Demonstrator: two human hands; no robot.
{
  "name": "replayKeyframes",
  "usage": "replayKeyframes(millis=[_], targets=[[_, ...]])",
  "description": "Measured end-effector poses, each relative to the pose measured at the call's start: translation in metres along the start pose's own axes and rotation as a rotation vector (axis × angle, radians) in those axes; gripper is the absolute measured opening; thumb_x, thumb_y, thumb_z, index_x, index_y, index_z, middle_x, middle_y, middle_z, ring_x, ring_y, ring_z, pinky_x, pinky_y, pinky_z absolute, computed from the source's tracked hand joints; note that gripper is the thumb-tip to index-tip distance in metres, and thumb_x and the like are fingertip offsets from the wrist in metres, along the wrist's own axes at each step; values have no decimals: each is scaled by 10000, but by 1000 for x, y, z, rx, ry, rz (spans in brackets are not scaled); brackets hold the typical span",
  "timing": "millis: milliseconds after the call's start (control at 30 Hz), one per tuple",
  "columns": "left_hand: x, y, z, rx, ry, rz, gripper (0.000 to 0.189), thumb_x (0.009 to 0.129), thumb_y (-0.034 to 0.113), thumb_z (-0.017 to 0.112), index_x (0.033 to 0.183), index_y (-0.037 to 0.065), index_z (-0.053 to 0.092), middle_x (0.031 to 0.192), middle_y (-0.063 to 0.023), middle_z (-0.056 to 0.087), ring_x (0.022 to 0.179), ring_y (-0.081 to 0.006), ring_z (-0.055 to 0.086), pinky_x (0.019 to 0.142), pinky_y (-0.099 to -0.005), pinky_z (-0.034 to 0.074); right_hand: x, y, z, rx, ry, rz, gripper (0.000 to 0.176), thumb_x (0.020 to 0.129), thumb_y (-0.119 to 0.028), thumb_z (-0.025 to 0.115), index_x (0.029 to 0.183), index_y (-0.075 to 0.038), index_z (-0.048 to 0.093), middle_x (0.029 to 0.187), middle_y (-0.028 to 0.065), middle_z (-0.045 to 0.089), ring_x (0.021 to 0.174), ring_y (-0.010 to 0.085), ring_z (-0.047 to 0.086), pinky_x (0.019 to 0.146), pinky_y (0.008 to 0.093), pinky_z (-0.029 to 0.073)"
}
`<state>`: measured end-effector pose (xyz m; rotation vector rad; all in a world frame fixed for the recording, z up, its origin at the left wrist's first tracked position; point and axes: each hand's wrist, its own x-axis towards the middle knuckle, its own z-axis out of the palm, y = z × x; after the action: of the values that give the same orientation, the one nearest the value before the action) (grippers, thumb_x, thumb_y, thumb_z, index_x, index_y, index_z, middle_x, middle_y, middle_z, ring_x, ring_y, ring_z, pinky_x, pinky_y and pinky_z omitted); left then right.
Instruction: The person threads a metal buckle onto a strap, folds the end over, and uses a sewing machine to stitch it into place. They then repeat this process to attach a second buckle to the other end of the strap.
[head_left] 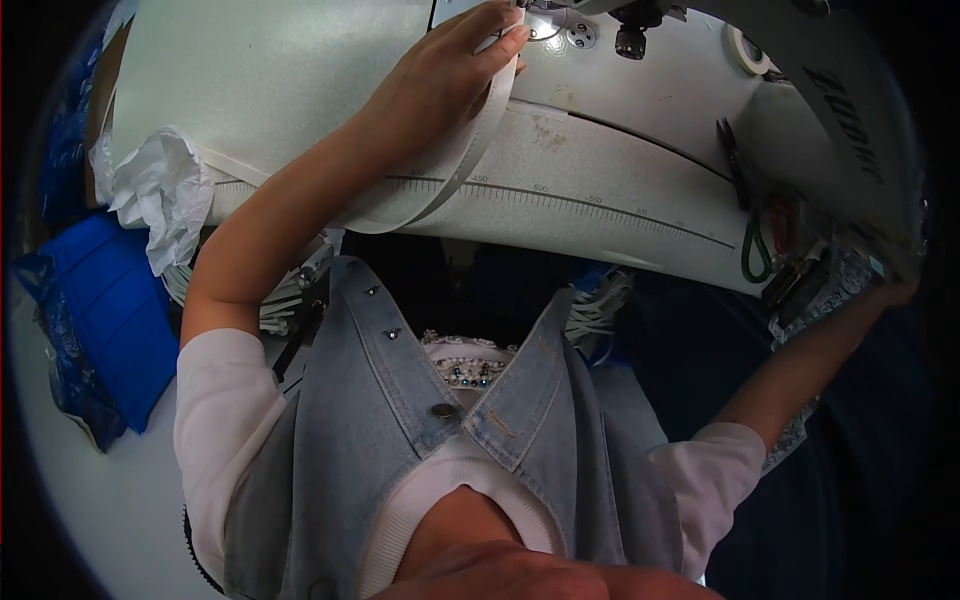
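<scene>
My left hand (465,55) is at the top of the view, its thumb and fingers closed on a white strip (478,150). From there the strip curves down in a loop over the front edge of the sewing table (590,150). The fingertips are close to the lit needle area of a sewing machine (835,120). At the far right edge, my right hand (897,290) reaches up by the end of the machine; its fingers are dark and cannot be made out.
Dark-bladed scissors with green handles (755,245) and a red-handled tool (782,222) lie right of the table. A roll of tape (745,50) is farther back. Crumpled white material (165,190) and a blue package (115,310) are at left. A printed ruler runs along the table's front.
</scene>
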<state>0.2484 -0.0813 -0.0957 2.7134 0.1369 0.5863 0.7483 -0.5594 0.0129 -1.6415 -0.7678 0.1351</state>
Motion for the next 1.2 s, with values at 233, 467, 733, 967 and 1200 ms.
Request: replayKeyframes(millis=[233, 467, 733, 967, 1200], targets=[[-2, -6, 9, -70, 57, 1, 377, 835, 57, 639, 1205, 72, 570, 1226, -122, 534, 1065, -299, 599, 911, -356, 520, -51, 38, 50, 140, 668, -185, 428, 874, -297, 514, 1186, -12, 588, 1221, 142, 580, 1080, 313, 564, 930, 462, 456], [-1, -4, 5, -21, 9, 19, 296, 868, 103, 612, 1135, -24, 583, 1203, -169, 526, 1111, -309, 565, 934, -368, 505, 63, -8, -71, -228, 348, 348, 432, 869, -301, 549, 1199, -24, 581, 1177, 134, 598, 1014, 304, 591, 860, 446, 482], [0, -6, 6, -18, 34, 52, 297, 868, 96, 611, 1131, -36, 581, 1179, -162, 531, 1088, -305, 576, 925, -362, 510, -12, 34, -31, -318, 670, -86, 444, 862, -306, 595, 1216, -40, 573, 1117, 123, 622, 927, 293, 626, 766, 425, 516], [2, -6, 5, -23, 12, 48, 374, 836, 3, 613, 1205, 33, 561, 1215, -125, 530, 1062, -295, 601, 905, -358, 529, -6, -4, -17, -7, 698, 241, 426, 882, -319, 571, 1217, -56, 576, 1163, 120, 605, 1040, 315, 580, 870, 442, 469], [4, -1, 2, 27, -5, 35, 364, 835, 23, 624, 1194, 33, 569, 1204, -116, 536, 1042, -289, 609, 896, -354, 533, 57, 3, -64, -273, 426, 372, 393, 878, -293, 559, 1178, -40, 586, 1141, 140, 607, 1007, 341, 592, 850, 470, 482]])
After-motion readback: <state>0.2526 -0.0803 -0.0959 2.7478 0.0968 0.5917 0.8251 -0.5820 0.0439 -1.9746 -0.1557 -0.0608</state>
